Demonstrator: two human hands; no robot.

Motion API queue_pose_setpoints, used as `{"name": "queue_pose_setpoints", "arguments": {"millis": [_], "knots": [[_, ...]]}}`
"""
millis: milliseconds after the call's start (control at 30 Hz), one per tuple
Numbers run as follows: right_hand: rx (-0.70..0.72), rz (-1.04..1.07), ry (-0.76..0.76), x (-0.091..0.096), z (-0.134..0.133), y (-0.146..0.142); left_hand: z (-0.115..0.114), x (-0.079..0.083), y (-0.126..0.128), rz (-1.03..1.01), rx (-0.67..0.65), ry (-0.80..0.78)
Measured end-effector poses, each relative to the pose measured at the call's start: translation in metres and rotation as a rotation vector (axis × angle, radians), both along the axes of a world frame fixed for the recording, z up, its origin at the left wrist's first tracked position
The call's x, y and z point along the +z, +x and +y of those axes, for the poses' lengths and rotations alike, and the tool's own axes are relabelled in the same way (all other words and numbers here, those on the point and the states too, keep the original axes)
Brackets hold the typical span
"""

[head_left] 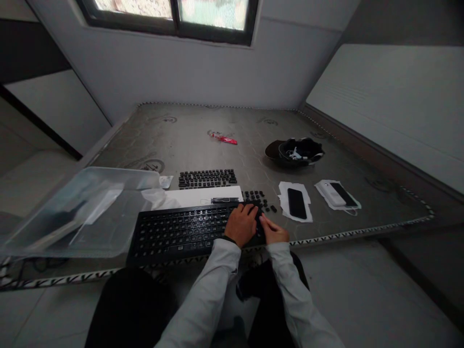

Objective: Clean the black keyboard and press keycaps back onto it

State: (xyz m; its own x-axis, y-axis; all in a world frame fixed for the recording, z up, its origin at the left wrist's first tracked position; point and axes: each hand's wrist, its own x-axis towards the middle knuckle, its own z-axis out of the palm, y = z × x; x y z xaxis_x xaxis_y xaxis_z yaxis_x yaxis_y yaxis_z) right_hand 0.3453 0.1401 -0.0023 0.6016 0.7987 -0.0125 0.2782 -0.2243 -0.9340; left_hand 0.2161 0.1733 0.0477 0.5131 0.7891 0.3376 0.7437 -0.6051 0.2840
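Observation:
A black computer keyboard [174,233] lies along the near edge of the covered bed or platform, and many of its key positions look bare. My left hand [242,224] rests over its right part, palm down, fingers apart and bent onto the keys. At the right end, my right hand [274,231] has its fingertips pressed together on the keyboard; anything pinched there is hidden. Behind the keyboard, black keycaps [206,178] stand in neat rows. More loose keycaps [255,195] lie to their right. A small dark tool [225,199] sits on a white board [192,195].
A clear plastic bin [108,232] stands at the left, crumpled white plastic [154,197] beside it. To the right are a black phone [297,203] on white paper, another device [335,194] with a cable, and a dark cap [295,152]. A red packet [226,139] lies farther back.

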Motion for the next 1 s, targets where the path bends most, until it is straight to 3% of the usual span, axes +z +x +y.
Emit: {"name": "queue_pose_setpoints", "arguments": {"millis": [200,433,800,1000], "knots": [[-0.098,0.176,-0.032,0.004,0.004,-0.004,0.002,-0.005,-0.001,0.053,-0.092,-0.007],[-0.196,0.177,-0.033,-0.001,0.007,-0.009,0.002,-0.005,-0.001,0.088,-0.09,0.007],[-0.156,0.218,-0.025,-0.007,0.006,-0.006,-0.001,-0.004,-0.001,0.121,-0.091,0.024],[-0.126,0.161,-0.011,0.001,0.001,-0.002,-0.001,-0.009,0.002,0.099,-0.001,0.019]]}}
